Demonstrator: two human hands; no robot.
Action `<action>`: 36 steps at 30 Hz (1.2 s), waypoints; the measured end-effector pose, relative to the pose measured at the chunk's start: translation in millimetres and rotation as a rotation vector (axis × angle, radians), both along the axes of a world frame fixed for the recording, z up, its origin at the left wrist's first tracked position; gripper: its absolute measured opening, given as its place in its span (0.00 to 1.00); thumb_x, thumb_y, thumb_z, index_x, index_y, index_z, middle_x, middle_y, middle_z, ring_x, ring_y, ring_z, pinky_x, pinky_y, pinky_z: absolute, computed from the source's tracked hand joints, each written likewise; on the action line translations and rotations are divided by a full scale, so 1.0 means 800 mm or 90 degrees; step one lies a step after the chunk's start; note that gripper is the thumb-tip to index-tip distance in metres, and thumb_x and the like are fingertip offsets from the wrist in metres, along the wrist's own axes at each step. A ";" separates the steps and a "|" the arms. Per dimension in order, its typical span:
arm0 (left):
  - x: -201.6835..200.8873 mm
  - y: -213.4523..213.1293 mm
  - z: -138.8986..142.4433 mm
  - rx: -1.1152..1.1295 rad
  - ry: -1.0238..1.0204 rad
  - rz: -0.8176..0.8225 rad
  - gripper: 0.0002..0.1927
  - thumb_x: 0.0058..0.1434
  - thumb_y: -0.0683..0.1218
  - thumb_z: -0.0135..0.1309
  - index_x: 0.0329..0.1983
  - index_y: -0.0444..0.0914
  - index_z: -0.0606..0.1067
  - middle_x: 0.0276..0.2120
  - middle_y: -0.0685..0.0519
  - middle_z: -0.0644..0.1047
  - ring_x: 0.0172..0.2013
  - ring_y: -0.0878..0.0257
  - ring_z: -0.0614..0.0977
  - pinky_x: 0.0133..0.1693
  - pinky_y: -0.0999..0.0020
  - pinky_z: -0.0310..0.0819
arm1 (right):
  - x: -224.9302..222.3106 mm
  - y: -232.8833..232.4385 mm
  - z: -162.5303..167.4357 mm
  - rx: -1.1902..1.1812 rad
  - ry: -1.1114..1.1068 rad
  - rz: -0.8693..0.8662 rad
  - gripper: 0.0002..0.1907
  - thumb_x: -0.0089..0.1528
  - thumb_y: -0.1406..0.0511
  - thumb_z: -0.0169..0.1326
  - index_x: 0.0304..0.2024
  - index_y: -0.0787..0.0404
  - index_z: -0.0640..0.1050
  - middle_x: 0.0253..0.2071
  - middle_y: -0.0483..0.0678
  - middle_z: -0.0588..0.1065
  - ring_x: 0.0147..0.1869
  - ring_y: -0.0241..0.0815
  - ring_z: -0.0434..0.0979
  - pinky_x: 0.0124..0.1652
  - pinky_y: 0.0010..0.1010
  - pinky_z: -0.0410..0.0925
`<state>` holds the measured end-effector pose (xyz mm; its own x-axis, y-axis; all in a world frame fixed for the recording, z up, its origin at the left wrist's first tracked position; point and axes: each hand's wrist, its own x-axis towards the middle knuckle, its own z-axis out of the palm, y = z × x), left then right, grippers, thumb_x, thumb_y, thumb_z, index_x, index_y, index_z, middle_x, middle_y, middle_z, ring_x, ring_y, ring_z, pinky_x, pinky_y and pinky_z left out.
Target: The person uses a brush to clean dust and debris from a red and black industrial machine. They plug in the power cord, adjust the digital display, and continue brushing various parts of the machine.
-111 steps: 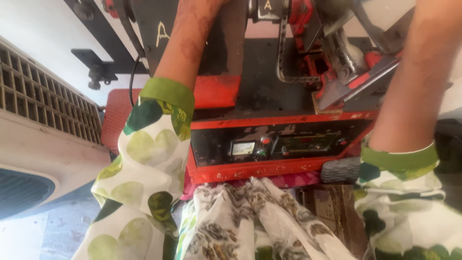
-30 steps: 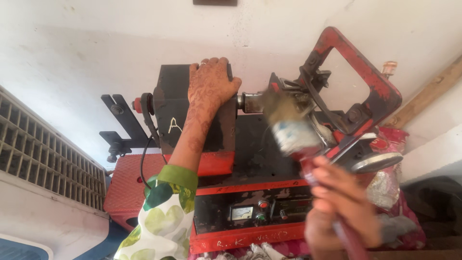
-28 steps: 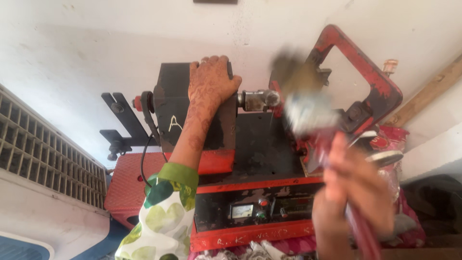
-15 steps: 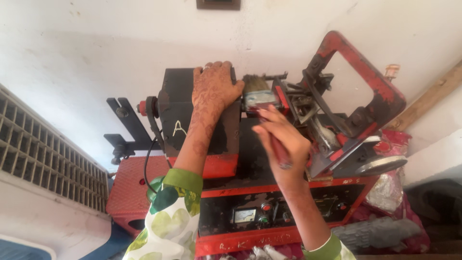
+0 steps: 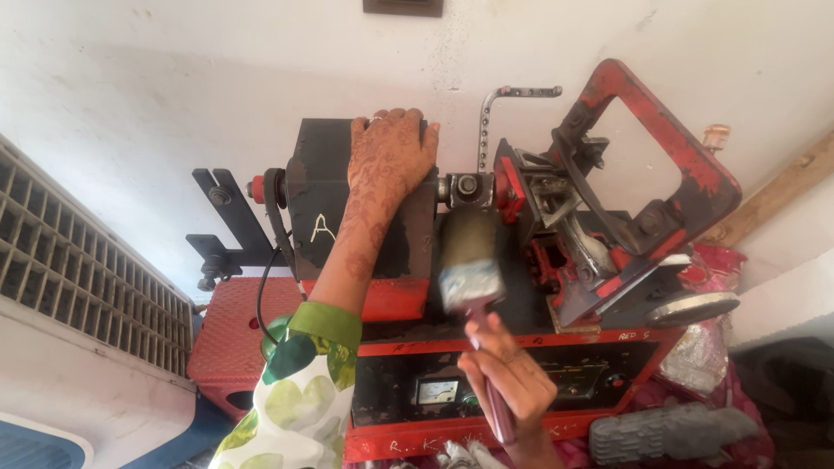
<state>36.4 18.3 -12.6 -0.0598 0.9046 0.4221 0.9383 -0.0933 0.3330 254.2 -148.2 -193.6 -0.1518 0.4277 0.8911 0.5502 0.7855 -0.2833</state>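
2 hands: your right hand [image 5: 512,386] is closed round the brush [image 5: 473,287], handle toward you, bristles up at the spindle [image 5: 466,186], while your left hand [image 5: 388,156] lies spread, fingers open, on the machine's black housing [image 5: 317,208].

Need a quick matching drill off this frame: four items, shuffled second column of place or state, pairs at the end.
Items:
1. left hand
2. right hand
3. paintbrush
4. small gauge

Places or states:
A. set in the machine's front panel
B. bristles up, over the black deck
C. flat on the black housing
D. wrapped round a brush handle

Pairs: 1-C, 2-D, 3-B, 4-A
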 end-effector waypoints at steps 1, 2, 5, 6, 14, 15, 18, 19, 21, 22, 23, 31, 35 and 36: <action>0.000 0.000 0.000 0.006 0.004 0.000 0.23 0.70 0.58 0.40 0.51 0.39 0.77 0.51 0.45 0.78 0.58 0.49 0.74 0.62 0.42 0.56 | 0.004 -0.008 0.003 -0.060 0.015 0.065 0.11 0.66 0.61 0.60 0.31 0.60 0.84 0.37 0.50 0.83 0.51 0.48 0.87 0.52 0.34 0.76; 0.000 -0.001 0.001 0.012 0.007 -0.001 0.23 0.70 0.58 0.40 0.51 0.39 0.76 0.51 0.45 0.78 0.58 0.49 0.74 0.61 0.42 0.56 | 0.008 -0.017 0.010 -0.120 0.029 0.128 0.10 0.65 0.62 0.60 0.32 0.61 0.84 0.35 0.47 0.83 0.50 0.45 0.88 0.55 0.38 0.76; 0.001 -0.002 0.002 -0.030 0.007 0.004 0.22 0.70 0.58 0.40 0.52 0.40 0.77 0.52 0.45 0.78 0.58 0.51 0.74 0.63 0.43 0.56 | 0.020 -0.042 0.058 -0.141 0.054 0.107 0.12 0.63 0.63 0.62 0.33 0.68 0.80 0.40 0.58 0.83 0.52 0.52 0.85 0.51 0.39 0.78; 0.001 -0.001 0.003 -0.014 0.012 0.004 0.22 0.70 0.57 0.40 0.52 0.40 0.77 0.52 0.46 0.78 0.58 0.51 0.74 0.63 0.43 0.56 | 0.023 -0.047 0.079 -0.099 0.131 0.137 0.11 0.65 0.63 0.61 0.35 0.68 0.80 0.41 0.59 0.82 0.51 0.50 0.86 0.51 0.41 0.80; -0.003 0.006 -0.009 -0.028 -0.011 0.005 0.20 0.71 0.53 0.38 0.55 0.41 0.76 0.55 0.49 0.77 0.61 0.52 0.73 0.64 0.45 0.55 | -0.011 0.015 0.181 0.125 0.513 0.250 0.20 0.74 0.53 0.50 0.39 0.64 0.75 0.56 0.57 0.76 0.61 0.53 0.80 0.58 0.45 0.79; -0.003 0.007 -0.011 -0.018 -0.016 0.007 0.21 0.70 0.53 0.39 0.57 0.40 0.74 0.55 0.47 0.77 0.61 0.52 0.73 0.64 0.45 0.54 | -0.022 0.028 0.179 0.065 0.581 0.270 0.19 0.74 0.54 0.49 0.41 0.64 0.73 0.56 0.57 0.75 0.60 0.55 0.81 0.58 0.46 0.79; -0.004 0.010 -0.012 -0.012 -0.025 0.011 0.23 0.69 0.52 0.40 0.63 0.40 0.70 0.55 0.44 0.76 0.61 0.51 0.73 0.64 0.45 0.53 | -0.051 0.047 0.162 -0.186 0.791 0.373 0.20 0.75 0.53 0.47 0.47 0.65 0.70 0.56 0.60 0.71 0.58 0.59 0.79 0.61 0.47 0.76; -0.004 0.010 -0.011 -0.019 -0.023 0.014 0.24 0.69 0.51 0.40 0.65 0.40 0.70 0.55 0.44 0.77 0.61 0.51 0.73 0.65 0.45 0.53 | -0.059 0.048 0.154 -0.311 0.861 0.442 0.21 0.76 0.52 0.45 0.47 0.66 0.70 0.57 0.64 0.70 0.59 0.61 0.77 0.62 0.45 0.74; -0.003 0.010 -0.009 -0.023 -0.024 0.013 0.24 0.69 0.51 0.40 0.66 0.40 0.69 0.55 0.44 0.77 0.60 0.51 0.73 0.65 0.45 0.53 | -0.068 0.042 0.138 -0.389 0.897 0.501 0.21 0.71 0.51 0.45 0.44 0.62 0.69 0.64 0.60 0.67 0.65 0.59 0.75 0.64 0.43 0.69; -0.003 0.009 -0.008 -0.021 -0.029 0.011 0.24 0.69 0.52 0.40 0.65 0.40 0.69 0.54 0.44 0.77 0.60 0.51 0.73 0.64 0.45 0.53 | -0.070 0.036 0.129 -0.430 0.914 0.529 0.20 0.69 0.50 0.45 0.43 0.61 0.69 0.68 0.58 0.66 0.68 0.58 0.74 0.64 0.41 0.67; -0.002 0.009 -0.007 -0.017 -0.034 0.008 0.24 0.69 0.53 0.40 0.64 0.40 0.69 0.54 0.44 0.77 0.60 0.51 0.73 0.64 0.44 0.53 | -0.071 0.031 0.121 -0.431 0.917 0.537 0.20 0.69 0.50 0.45 0.44 0.60 0.69 0.70 0.58 0.64 0.69 0.59 0.72 0.66 0.43 0.66; -0.001 0.005 -0.010 -0.002 -0.027 0.007 0.22 0.69 0.51 0.42 0.64 0.42 0.69 0.55 0.45 0.77 0.60 0.51 0.73 0.63 0.44 0.55 | -0.044 -0.008 0.095 -0.347 0.622 0.329 0.14 0.71 0.58 0.51 0.44 0.63 0.76 0.70 0.62 0.68 0.73 0.62 0.69 0.68 0.51 0.62; -0.002 0.006 -0.008 -0.006 -0.018 -0.003 0.22 0.67 0.48 0.42 0.64 0.41 0.69 0.56 0.47 0.77 0.61 0.51 0.72 0.63 0.44 0.54 | -0.014 -0.009 0.133 -0.146 0.338 0.209 0.05 0.69 0.66 0.57 0.46 0.61 0.78 0.60 0.57 0.77 0.75 0.59 0.70 0.75 0.51 0.62; -0.002 0.005 -0.006 -0.021 -0.021 0.001 0.22 0.67 0.48 0.42 0.64 0.42 0.69 0.56 0.47 0.77 0.62 0.52 0.72 0.64 0.45 0.53 | -0.008 -0.003 0.145 -0.109 0.295 0.213 0.04 0.68 0.68 0.57 0.45 0.60 0.79 0.58 0.56 0.78 0.75 0.58 0.71 0.73 0.50 0.63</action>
